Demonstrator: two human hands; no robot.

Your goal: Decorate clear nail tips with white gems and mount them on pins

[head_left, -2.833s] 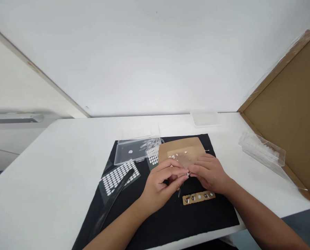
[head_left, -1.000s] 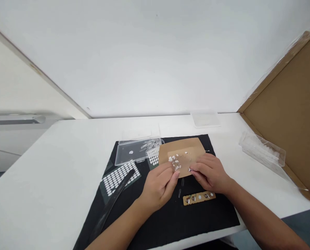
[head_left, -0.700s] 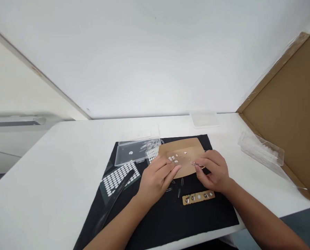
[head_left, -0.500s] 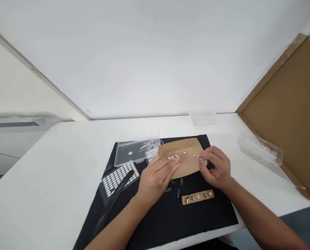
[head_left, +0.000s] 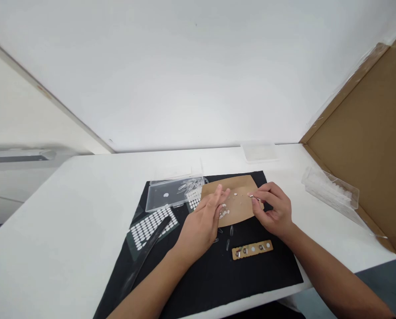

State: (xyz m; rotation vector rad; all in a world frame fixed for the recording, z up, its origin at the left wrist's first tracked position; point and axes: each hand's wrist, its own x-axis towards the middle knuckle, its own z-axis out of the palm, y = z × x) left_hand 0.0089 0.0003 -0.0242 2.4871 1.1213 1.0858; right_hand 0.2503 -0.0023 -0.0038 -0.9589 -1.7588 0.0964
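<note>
My left hand reaches over the left part of a brown paper sheet, its fingers stretched out with nothing visible in them. Close to its fingertips lie several small white bits; one more white bit sits further right on the paper. At the sheet's right side, my right hand is pinched on a small silvery piece, mostly covered by the fingers. Below the paper are several clear nail tips and a tan strip carrying metal pieces and white dots.
A black cloth covers part of the white table. On the left are a sheet of white oval stickers, a black curved strip and a clear case of nail tips. A clear box stands right, beside cardboard.
My left hand has lifted its fingers off the white bits and straightened them, uncovering the pile. My right hand has barely moved and keeps its pinch.
</note>
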